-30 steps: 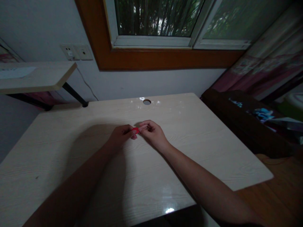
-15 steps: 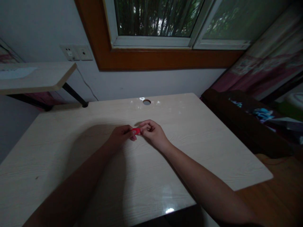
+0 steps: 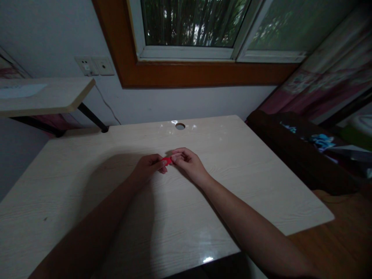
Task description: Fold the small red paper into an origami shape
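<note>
A small red object (image 3: 167, 160) is pinched between both of my hands over the middle of a pale wooden desk (image 3: 87, 182). My left hand (image 3: 148, 167) grips its left side with curled fingers. My right hand (image 3: 187, 162) holds its right side between thumb and fingertips. Most of the red object is hidden by my fingers, so its shape is unclear.
A round cable hole (image 3: 180, 126) sits near the desk's far edge. A second wooden shelf (image 3: 43, 95) stands at the left, under wall sockets (image 3: 94, 66). A dark wooden bed frame (image 3: 293, 147) and curtain flank the right side. A window is above.
Both hands stay in place on the red object; the fingers shift only slightly. The view has dipped a little.
</note>
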The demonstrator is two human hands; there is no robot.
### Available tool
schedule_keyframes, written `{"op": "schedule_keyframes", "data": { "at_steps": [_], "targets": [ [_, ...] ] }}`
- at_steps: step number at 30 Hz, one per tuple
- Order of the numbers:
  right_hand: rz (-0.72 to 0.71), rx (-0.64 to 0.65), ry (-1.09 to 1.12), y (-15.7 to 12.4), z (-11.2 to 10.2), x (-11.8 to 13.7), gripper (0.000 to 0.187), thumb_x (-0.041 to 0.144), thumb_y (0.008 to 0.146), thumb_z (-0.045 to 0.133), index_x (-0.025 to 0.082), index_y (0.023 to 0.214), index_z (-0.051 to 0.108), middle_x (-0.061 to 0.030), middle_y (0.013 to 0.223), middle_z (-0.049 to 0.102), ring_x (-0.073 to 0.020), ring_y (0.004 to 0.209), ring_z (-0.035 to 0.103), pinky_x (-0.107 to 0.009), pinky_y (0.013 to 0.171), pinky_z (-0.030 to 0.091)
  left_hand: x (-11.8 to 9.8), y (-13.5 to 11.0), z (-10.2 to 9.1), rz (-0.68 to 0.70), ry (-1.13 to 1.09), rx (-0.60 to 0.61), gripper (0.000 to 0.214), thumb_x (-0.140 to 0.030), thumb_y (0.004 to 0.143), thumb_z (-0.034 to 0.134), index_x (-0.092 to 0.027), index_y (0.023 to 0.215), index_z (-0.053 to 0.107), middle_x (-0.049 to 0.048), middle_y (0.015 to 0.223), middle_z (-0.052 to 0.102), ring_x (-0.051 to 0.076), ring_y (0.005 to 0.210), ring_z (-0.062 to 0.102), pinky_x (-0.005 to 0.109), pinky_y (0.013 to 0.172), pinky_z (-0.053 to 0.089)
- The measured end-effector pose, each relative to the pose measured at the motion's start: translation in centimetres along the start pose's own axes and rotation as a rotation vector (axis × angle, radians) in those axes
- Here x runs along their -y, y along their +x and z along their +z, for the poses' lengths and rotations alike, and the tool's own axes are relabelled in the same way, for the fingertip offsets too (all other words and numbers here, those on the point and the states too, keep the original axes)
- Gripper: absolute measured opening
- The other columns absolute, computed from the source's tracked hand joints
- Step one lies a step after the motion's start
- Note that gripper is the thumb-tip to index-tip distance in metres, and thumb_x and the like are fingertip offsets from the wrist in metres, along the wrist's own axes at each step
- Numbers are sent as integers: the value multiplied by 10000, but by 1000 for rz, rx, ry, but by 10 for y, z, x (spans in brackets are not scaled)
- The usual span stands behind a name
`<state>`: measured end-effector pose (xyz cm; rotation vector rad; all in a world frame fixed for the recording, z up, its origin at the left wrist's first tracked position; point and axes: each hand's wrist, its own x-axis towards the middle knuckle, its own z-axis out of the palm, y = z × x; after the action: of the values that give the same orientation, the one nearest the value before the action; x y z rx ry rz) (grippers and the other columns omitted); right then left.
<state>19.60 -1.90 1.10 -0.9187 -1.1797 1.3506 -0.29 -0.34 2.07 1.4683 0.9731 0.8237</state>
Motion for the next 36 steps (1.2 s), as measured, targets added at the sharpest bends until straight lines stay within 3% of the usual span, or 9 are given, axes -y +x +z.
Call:
{"op": "schedule_keyframes", "data": {
  "at_steps": [6,23,36],
  "targets": [
    [-35,-9,-138,1,-1,-8,264,408,772,790,218,935,708,-16,809,708,-155,743,641,-322,744,524,-1,0,1,-13,104,-10,266,-418,846,677,-164,773,703,40,740,761,161,689,711,268,711,557],
    [21,-40,24,0,4,2,228,304,731,807,209,902,692,9,758,685,-135,700,632,-305,717,493,1,2,-3,-22,62,-7,287,-442,832,693,-159,789,708,53,726,769,171,667,722,283,688,575],
    [12,-88,6,-1,1,5,195,269,737,777,210,898,685,4,759,699,-152,734,655,-327,755,519,-6,3,-2,-35,-88,-201,279,-423,748,770,-158,758,684,47,711,755,177,681,708,305,716,569]
  ]
}}
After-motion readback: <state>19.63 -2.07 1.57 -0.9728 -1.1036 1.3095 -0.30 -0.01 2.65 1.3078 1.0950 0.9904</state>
